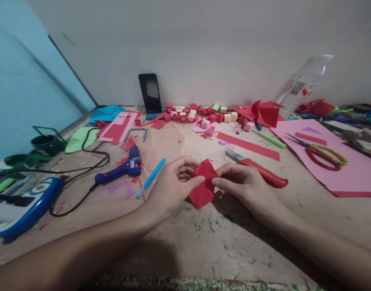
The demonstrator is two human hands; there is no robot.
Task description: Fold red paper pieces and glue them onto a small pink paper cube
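Observation:
A folded piece of red paper (pixel 203 194) is held between my two hands just above the wooden table. My left hand (pixel 176 182) pinches its left side, thumb lying across the front and fingers behind. On the right edge, my right hand (pixel 243 180) grips the paper between thumb and bent fingers. Creases run over the paper, and part of its back is hidden by my fingers. Close to my right hand lies a knife (pixel 261 169) with a red handle. A blue pen-like stick (pixel 151 178) rests beside my left hand.
A blue glue gun (pixel 125 167) with a black cord lies at left. Scissors (pixel 325 155) sit on pink paper (pixel 352 178) at right. Along the wall are a black phone (pixel 150 93), several small paper cubes (pixel 191 116) and a clear plastic bottle (pixel 306 85). A red strip (pixel 249 146) lies mid-table.

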